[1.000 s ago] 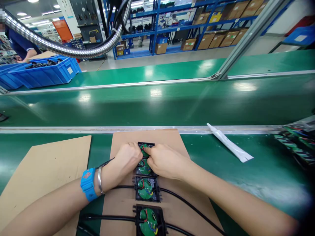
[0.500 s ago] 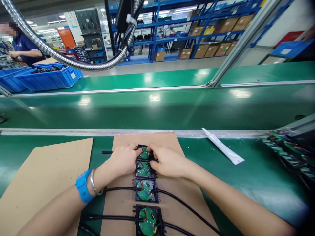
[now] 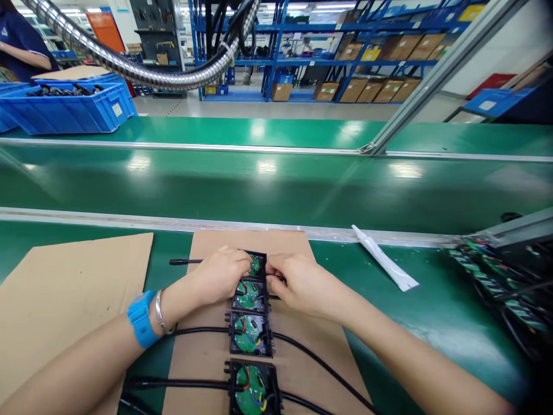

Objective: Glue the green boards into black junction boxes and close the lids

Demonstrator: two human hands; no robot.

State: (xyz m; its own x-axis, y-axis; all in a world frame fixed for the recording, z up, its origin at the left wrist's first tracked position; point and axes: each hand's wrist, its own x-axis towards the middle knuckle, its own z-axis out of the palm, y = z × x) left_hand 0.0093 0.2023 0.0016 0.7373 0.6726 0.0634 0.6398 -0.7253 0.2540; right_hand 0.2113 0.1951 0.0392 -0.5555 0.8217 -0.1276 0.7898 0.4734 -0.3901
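Note:
Several black plastic housings with round green circuit boards and coloured wires lie in a column on a cardboard sheet (image 3: 317, 369). At the farthest housing (image 3: 259, 264), my left hand (image 3: 222, 275) has its fingers curled over the left side, partly covering the board. My right hand (image 3: 300, 282) pinches the same housing's right edge, where a black cable shows between thumb and fingers. A black cable end (image 3: 184, 262) sticks out left of my left hand. Nearer me are a second housing (image 3: 249, 295), a third housing (image 3: 250, 334) and the closest housing (image 3: 254, 389), cables leaving their sides.
Another cardboard sheet (image 3: 86, 288) lies to the left. A white tube (image 3: 384, 257) rests on the green bench at right, near a pile of circuit boards and cables (image 3: 501, 282). Blue bins (image 3: 73, 112) stand at far left by a person (image 3: 21, 49). A metal conduit (image 3: 142, 75) hangs overhead.
The view has shifted a little. My right fingers have moved off the farthest board to its housing's right edge; my left fingers remain at its left side, now curled more over it.

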